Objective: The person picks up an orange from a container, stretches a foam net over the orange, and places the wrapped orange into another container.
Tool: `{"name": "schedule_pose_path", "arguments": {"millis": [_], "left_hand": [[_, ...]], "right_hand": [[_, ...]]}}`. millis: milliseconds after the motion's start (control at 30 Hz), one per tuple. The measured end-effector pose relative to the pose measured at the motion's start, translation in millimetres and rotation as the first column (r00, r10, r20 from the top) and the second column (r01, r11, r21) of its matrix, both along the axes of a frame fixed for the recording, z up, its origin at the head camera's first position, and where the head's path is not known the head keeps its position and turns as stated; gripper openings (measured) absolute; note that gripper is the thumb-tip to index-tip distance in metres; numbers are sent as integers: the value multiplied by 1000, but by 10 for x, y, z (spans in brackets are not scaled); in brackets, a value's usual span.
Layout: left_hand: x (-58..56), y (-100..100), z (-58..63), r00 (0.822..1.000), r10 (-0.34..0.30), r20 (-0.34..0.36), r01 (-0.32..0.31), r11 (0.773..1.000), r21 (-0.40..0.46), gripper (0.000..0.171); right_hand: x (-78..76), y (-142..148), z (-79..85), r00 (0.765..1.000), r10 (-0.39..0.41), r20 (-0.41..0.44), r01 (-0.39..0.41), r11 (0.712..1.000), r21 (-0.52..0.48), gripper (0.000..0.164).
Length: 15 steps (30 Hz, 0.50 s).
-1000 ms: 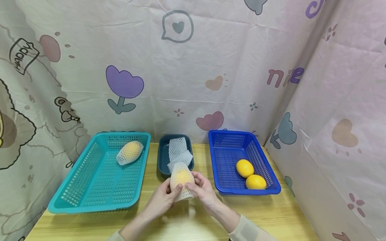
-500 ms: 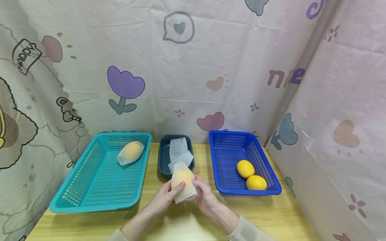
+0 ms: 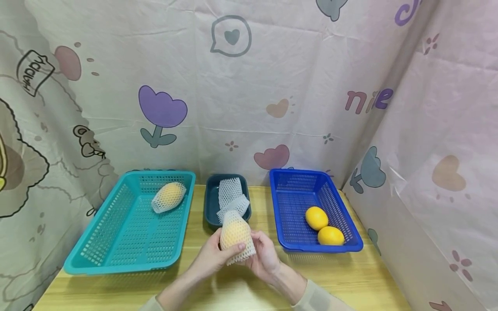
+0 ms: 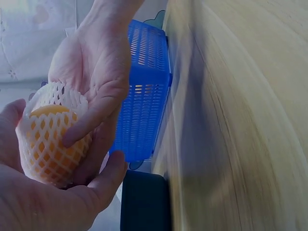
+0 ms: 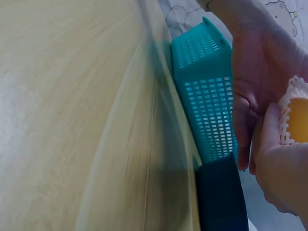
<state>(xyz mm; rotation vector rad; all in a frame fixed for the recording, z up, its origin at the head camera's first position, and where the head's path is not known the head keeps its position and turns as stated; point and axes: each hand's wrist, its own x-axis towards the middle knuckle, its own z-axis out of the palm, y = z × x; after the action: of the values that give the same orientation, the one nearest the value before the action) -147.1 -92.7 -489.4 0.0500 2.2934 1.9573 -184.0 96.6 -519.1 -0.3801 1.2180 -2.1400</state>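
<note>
A lemon (image 4: pixel 54 149) sits inside a white foam net sleeve (image 3: pixel 234 234), held up over the table in front of the dark teal box. My left hand (image 3: pixel 213 255) grips the wrapped fruit from the left, its thumb across the front. From the right, my right hand (image 3: pixel 266 257) holds the side of the sleeve close to its lower end. In the left wrist view, orange-yellow skin shows at the sleeve's mouth, and a finger of the right hand (image 4: pixel 98 77) lies on the mesh. The right wrist view shows both hands around the fruit, partly cut off by the frame edge.
A turquoise basket (image 3: pixel 124 270) at left holds one wrapped fruit (image 3: pixel 169 197). At right, a blue basket (image 3: pixel 288 207) holds two bare lemons (image 3: pixel 330 236). Between them, the dark teal box (image 3: pixel 212 203) contains loose foam net sleeves (image 3: pixel 230 192). A printed curtain (image 3: pixel 241 86) surrounds the table (image 3: pixel 330 276).
My right thumb has come off the front of the fruit, and that hand has shifted to its right side. My left thumb has slid further across the sleeve, whose lower end now points slightly right.
</note>
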Motion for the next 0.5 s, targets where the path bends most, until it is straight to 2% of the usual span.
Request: {"name": "schedule_pose_path", "arguments": {"millis": [167, 500], "left_hand": [[-7, -5, 19, 999, 52, 1, -51, 998, -39, 70], [21, -32, 48, 990, 140, -29, -141, 989, -37, 81]], "right_hand": [[5, -10, 12, 1000, -8, 9, 8, 1000, 18, 60], [-15, -7, 32, 998, -62, -28, 65, 991, 121, 63]]}}
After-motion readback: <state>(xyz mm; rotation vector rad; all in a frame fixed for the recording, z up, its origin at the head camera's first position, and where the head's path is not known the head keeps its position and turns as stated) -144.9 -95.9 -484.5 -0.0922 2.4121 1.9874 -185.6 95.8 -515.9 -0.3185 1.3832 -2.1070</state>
